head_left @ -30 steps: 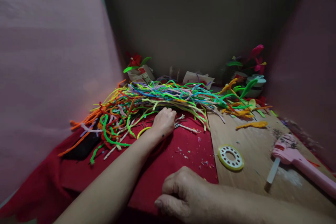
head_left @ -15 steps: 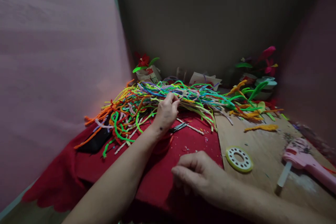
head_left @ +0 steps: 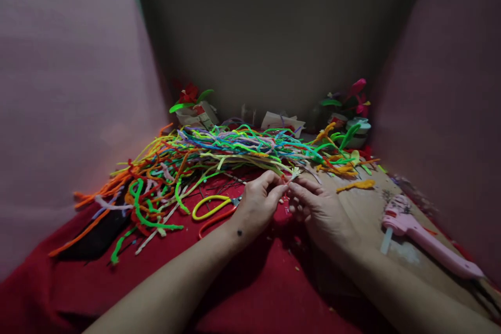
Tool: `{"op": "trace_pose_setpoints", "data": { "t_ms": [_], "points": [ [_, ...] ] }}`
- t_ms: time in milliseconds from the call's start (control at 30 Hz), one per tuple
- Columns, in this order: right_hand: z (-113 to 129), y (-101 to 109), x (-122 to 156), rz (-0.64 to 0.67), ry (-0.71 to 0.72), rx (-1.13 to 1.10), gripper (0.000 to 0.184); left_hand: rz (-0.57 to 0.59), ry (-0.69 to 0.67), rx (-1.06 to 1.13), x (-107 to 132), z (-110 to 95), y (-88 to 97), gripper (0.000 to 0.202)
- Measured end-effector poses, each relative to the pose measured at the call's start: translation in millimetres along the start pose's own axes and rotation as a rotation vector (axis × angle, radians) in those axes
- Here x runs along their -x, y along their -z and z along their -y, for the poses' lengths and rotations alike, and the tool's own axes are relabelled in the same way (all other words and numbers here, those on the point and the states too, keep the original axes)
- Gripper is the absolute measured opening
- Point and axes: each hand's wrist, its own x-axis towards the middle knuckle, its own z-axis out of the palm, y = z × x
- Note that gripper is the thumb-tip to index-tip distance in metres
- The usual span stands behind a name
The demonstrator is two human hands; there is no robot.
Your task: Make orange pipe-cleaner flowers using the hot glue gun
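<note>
Just in front of the pile of pipe cleaners (head_left: pixel 235 141), my left hand (head_left: pixel 258 203) and my right hand (head_left: pixel 324 214) meet, fingertips almost touching. Thumb and fingers of both are pinched on a small bundle with pale, splayed tips (head_left: pixel 296 173). Some orange-red shows at its base between the fingers; the rest is hidden. Scissors (head_left: pixel 212 198) with one yellow and one red handle lie beside my left hand, their blades mostly covered by it.
A pink glue gun (head_left: pixel 426 245) lies on the board (head_left: pixel 360 209) at right. Orange pipe-cleaner pieces (head_left: pixel 356 185) lie near it. A dark flat object (head_left: pixel 92 237) rests on the red cloth (head_left: pixel 242 282) at left. Behind stand red flowers (head_left: pixel 190 94) and pink flowers (head_left: pixel 357 88).
My left hand has drawn back from the pile, and my right hand has come forward to meet it at the small bundle. The view has shifted; the tape roll no longer shows.
</note>
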Motion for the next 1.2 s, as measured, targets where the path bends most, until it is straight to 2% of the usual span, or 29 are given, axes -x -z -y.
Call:
{"op": "trace_pose_setpoints", "data": {
  "t_ms": [333, 533, 667, 767, 900, 1000, 1200],
  "points": [
    [2.0, 1.3, -1.4, 0.004, 0.028, -0.088, 0.013, 0.087, 0.008, 0.053, 2.8, -3.7, 0.3, 0.012],
    [1.0, 2.4, -4.6, -0.020, 0.009, -0.080, 0.015, -0.005, -0.061, 0.031, 4.2, -4.5, -0.6, 0.019],
    [0.6, 3.3, -3.0, 0.036, -0.009, -0.021, 0.016, -0.087, -0.173, -0.024, 3.1, -10.2, 3.3, 0.006],
    [2.2, 1.9, 0.0, 0.070, -0.041, -0.014, 0.018, -0.078, -0.101, 0.042, 1.4, -16.4, 6.8, 0.012],
    [3.9, -1.0, 3.3, 0.086, -0.064, -0.030, 0.018, -0.006, 0.046, 0.223, -0.5, -20.3, 8.0, 0.014],
    [3.4, -2.4, 4.2, 0.060, -0.100, -0.054, 0.018, 0.026, 0.080, 0.287, -0.4, -18.4, 7.3, 0.013],
    [3.0, -1.7, 2.9, 0.085, -0.081, -0.052, 0.017, 0.057, 0.150, 0.423, -1.1, -13.9, 8.2, 0.013]
  ]
}}
